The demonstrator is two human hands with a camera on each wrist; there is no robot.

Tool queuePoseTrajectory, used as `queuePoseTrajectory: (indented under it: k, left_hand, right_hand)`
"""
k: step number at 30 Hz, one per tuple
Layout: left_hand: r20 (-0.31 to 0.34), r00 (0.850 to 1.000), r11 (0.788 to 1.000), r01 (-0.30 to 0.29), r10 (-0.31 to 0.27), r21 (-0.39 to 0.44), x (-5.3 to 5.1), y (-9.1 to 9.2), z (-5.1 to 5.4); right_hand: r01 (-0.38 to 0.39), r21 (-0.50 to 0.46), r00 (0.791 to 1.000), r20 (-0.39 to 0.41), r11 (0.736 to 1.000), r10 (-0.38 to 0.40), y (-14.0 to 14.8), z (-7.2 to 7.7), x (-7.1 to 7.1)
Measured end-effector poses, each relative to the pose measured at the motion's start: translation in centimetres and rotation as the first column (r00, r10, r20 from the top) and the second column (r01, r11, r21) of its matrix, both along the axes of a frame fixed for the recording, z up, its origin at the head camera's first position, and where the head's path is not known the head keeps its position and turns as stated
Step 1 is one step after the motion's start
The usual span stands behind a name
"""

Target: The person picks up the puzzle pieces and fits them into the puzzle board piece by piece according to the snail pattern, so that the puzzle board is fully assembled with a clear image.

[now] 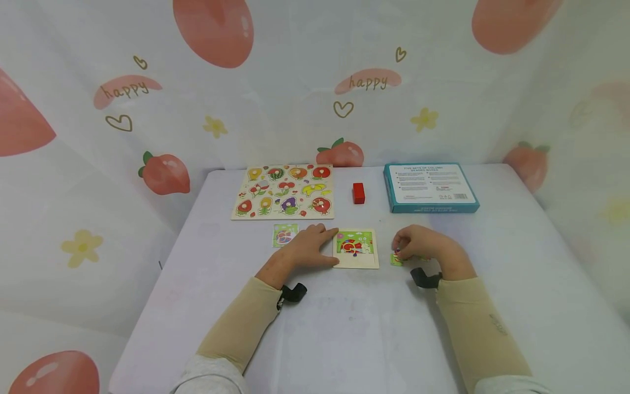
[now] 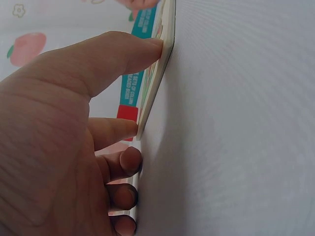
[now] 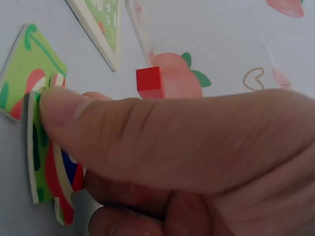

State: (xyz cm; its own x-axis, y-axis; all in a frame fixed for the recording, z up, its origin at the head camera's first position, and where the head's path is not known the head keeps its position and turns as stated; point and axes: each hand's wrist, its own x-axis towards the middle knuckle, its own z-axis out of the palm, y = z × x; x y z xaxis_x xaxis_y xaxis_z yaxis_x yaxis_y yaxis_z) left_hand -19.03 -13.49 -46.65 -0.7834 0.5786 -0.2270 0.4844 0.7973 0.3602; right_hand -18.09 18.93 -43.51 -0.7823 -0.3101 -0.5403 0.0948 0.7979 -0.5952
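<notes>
A small wooden puzzle board, with a pale rim and a red and green picture, lies on the table between my hands. My left hand rests thumb and index fingertips on its left edge, spread apart; the other fingers curl loosely in the left wrist view. To the board's right, my right hand pinches a colourful jigsaw piece of green, red and blue, which stands on edge. Another green and red piece lies behind it. The right fingers partly cover the held piece.
A square picture card lies left of the board. Behind are a fruit peg puzzle, a red block and a teal box with a white label. A printed curtain hangs behind the table.
</notes>
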Motion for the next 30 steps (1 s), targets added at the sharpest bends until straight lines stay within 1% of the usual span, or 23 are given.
queuePoseTrajectory:
  k: [6, 10, 15, 19, 23, 27, 30]
  left_hand:
    - [-0.001, 1.000, 1.000, -0.003, 0.003, -0.001, 0.0, 0.0, 0.0]
    - [-0.006, 1.000, 1.000, -0.002, 0.002, -0.002, 0.0, 0.0, 0.0]
    - [-0.012, 1.000, 1.000, 0.002, -0.002, -0.008, 0.0, 0.0, 0.0]
    - [-0.004, 1.000, 1.000, -0.005, 0.005, -0.006, 0.0, -0.1, 0.0]
    - [0.005, 1.000, 1.000, -0.010, 0.010, 0.005, 0.1, -0.1, 0.0]
    - [0.001, 1.000, 1.000, -0.009, 0.009, -0.003, 0.1, -0.1, 0.0]
    - [-0.006, 1.000, 1.000, -0.007, 0.007, -0.007, 0.1, 0.0, 0.0]
  right_hand:
    - [0.016, 0.040, 1.000, 0.013, 0.999, -0.017, 0.7, 0.5, 0.2]
    - [0.020, 0.062, 1.000, 0.012, 0.998, -0.021, 1.4, 0.5, 0.2]
    - [0.020, 0.056, 0.999, 0.027, 0.998, -0.022, 1.6, 0.5, 0.3]
    - [0.003, 0.066, 0.999, 0.035, 0.998, -0.005, 0.6, 0.6, 0.5]
    - [-0.032, 0.114, 0.999, 0.011, 0.993, 0.031, -0.8, 0.6, 0.7]
    - [-0.036, 0.161, 0.999, -0.015, 0.986, 0.039, -1.5, 0.7, 0.9]
    - [-0.028, 0.165, 0.999, -0.019, 0.986, 0.031, -1.6, 0.7, 1.1]
